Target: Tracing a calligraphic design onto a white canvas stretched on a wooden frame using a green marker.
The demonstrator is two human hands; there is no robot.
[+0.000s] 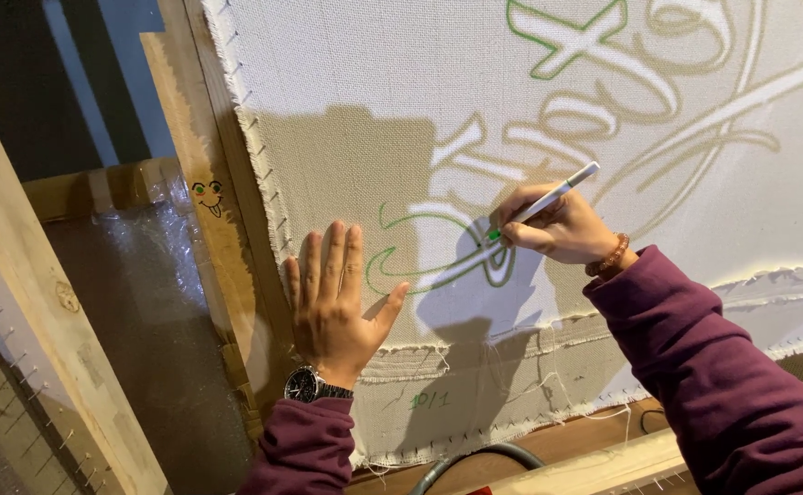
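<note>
On the upright wooden frame [202, 128], off-white woven cloth [346, 101] stretched and stapled, projected pale looping design across it. Step in hand looks like tracing that design in green. Left hand [335, 302] flat on cloth, fingers spread, thumb out, bracing. Right hand [562, 227] fingers clamped on grey-white marker [548, 200], green tip touching the green outline [438, 261]. Next stroke likely needs a steady line along the light's edge.

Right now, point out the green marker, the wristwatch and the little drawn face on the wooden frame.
green marker [548, 197]: head view, middle of its white barrel.
wristwatch [304, 384]: head view, on its dial.
drawn face [208, 196]: head view, between eyes and mouth.
</note>
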